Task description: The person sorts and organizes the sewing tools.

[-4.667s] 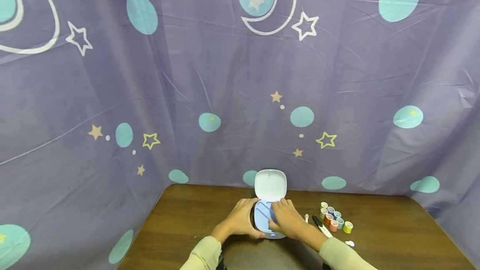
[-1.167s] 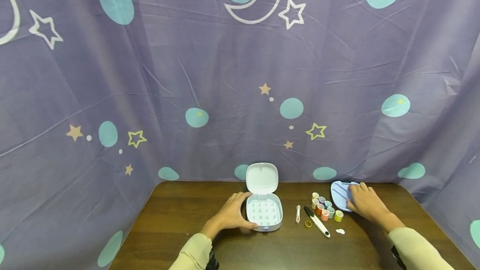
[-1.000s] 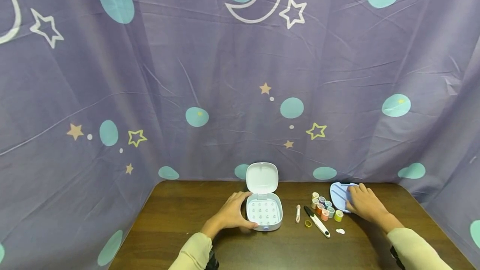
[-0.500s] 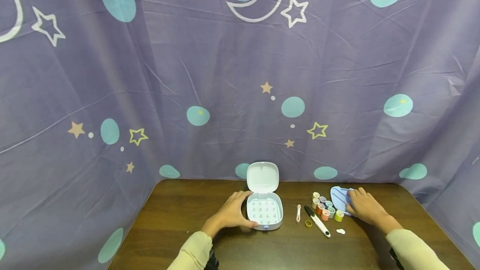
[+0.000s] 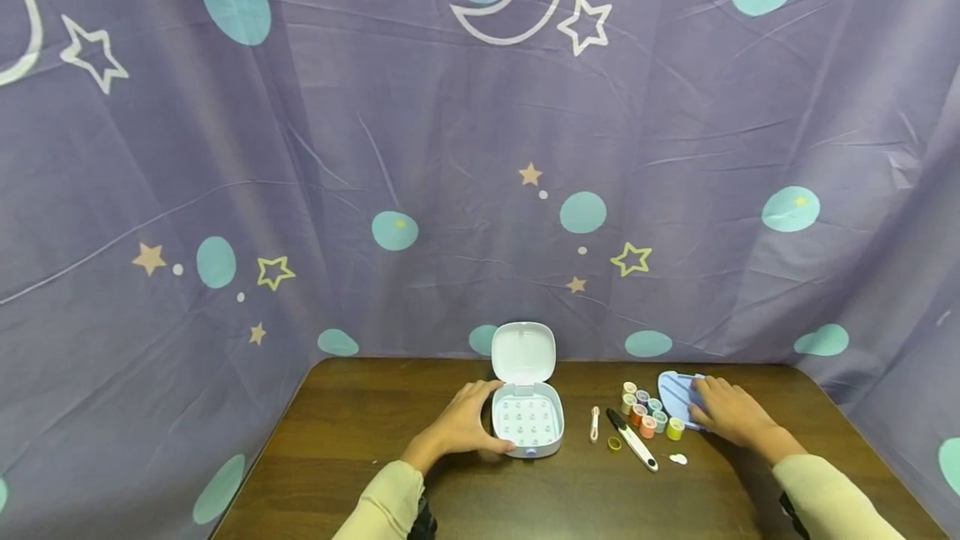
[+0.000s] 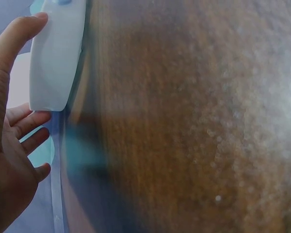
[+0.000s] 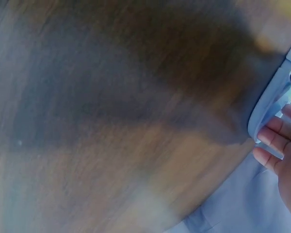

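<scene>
A small white storage box stands on the table with its lid raised at the back; rows of small pegs show inside. My left hand grips it from the left, thumb at the front corner and fingertips at the back. In the left wrist view the thumb lies on the box's front wall. Over at the right, my right hand holds a light blue tray by its right side. The right wrist view shows fingers at the tray's rim, with part of the tray out of frame.
Several thread spools in different colours stand just left of the blue tray. Between them and the box lie a black-and-white tool, a small pale bundle, a yellow ring and a white cloud-shaped piece. A curtain hangs behind the table.
The right hand has taken the blue tray out of the box and carried it to the back right. In the last second it has shifted slightly towards me. The left hand stays at the box.
</scene>
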Action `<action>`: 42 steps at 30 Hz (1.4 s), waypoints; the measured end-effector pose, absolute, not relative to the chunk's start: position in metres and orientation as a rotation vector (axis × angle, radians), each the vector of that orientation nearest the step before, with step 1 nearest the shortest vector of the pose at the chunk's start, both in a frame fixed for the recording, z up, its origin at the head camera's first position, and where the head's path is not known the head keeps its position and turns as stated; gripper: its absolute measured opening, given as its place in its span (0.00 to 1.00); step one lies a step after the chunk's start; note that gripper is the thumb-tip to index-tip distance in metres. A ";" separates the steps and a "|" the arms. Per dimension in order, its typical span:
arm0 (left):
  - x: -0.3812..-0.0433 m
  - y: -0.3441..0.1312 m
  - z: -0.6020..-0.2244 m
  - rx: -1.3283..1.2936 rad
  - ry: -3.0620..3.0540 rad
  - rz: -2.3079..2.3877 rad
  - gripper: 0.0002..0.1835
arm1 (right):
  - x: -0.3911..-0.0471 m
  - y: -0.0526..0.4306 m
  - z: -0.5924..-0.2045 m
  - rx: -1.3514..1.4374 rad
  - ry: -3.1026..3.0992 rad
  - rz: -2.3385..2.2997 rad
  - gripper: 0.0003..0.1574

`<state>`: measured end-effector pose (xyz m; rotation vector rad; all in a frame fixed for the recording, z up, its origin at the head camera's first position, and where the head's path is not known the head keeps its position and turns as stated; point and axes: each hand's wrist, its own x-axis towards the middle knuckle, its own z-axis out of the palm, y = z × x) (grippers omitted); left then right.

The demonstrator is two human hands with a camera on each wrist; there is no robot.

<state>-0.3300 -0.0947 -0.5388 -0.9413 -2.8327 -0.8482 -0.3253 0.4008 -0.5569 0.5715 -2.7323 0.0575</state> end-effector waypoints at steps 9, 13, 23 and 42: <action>-0.328 -0.097 -0.542 -0.930 -2.826 -0.863 0.58 | -0.329 0.385 -0.532 0.554 -2.731 0.080 0.23; -0.329 -0.098 -0.544 -0.917 -2.836 -0.862 0.58 | -0.330 0.373 -0.520 0.655 -2.607 0.025 0.22; -0.329 -0.095 -0.543 -0.920 -2.824 -0.880 0.58 | -0.328 0.357 -0.508 1.025 -2.326 -0.161 0.23; -0.330 -0.094 -0.541 -0.932 -2.809 -0.880 0.58 | -0.317 0.370 -0.527 1.198 -2.203 -0.200 0.20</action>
